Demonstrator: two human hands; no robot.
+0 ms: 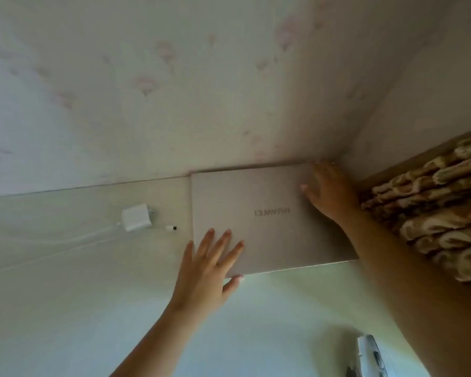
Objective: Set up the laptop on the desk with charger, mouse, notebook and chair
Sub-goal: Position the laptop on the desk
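A closed silver laptop (267,213) lies flat on the pale desk (65,268), pushed back into the corner against the wall, its logo upside down to me. My left hand (210,265) rests on its near left corner with fingers spread straight and the thumb at the front edge. At the far right corner my right hand (329,191) lies on the lid with fingers extended. A white charger brick (136,217) with its cable (65,240) sits on the desk just left of the laptop, its plug end (171,228) loose beside the laptop's edge.
A wall with faint pink floral wallpaper (174,91) rises behind the desk. A patterned brown and cream curtain (433,208) hangs at the right. A white object (369,355), partly cut off, lies near the desk's front right.
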